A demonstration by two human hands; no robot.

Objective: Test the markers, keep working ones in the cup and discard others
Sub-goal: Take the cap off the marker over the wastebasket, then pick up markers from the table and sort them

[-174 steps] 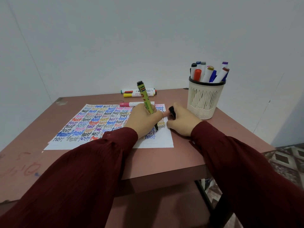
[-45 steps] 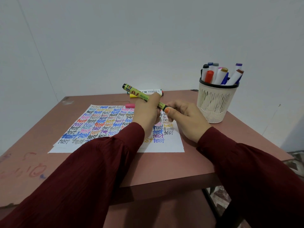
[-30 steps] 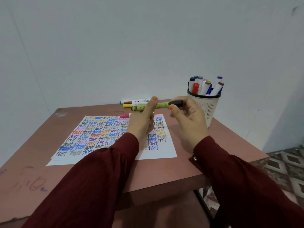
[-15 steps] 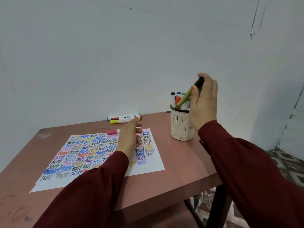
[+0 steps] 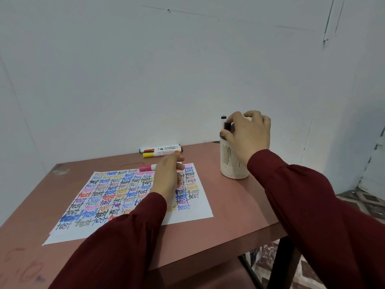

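A white slatted cup (image 5: 230,163) stands at the back right of the table. My right hand (image 5: 249,133) is over its mouth and hides most of the markers inside. Thumb and fingers are curled round the black cap (image 5: 227,126) of a marker standing in the cup; its body is hidden. A white marker with a black cap (image 5: 223,120) sticks up just left of the hand. My left hand (image 5: 168,177) rests over the test paper (image 5: 125,197), fingers loosely curled and holding nothing. A pink marker (image 5: 145,168) lies at the paper's top edge, partly behind the left hand.
Three markers (image 5: 160,150) lie together against the wall behind the paper: green-capped, red, yellow. The brown table (image 5: 235,211) ends close to the right of the cup and drops to a patterned floor (image 5: 362,203). A lower shelf shows under the front edge.
My right hand took the green marker from my left hand, carried it to the cup and lowered it in. My left hand has dropped to the paper with nothing in it.
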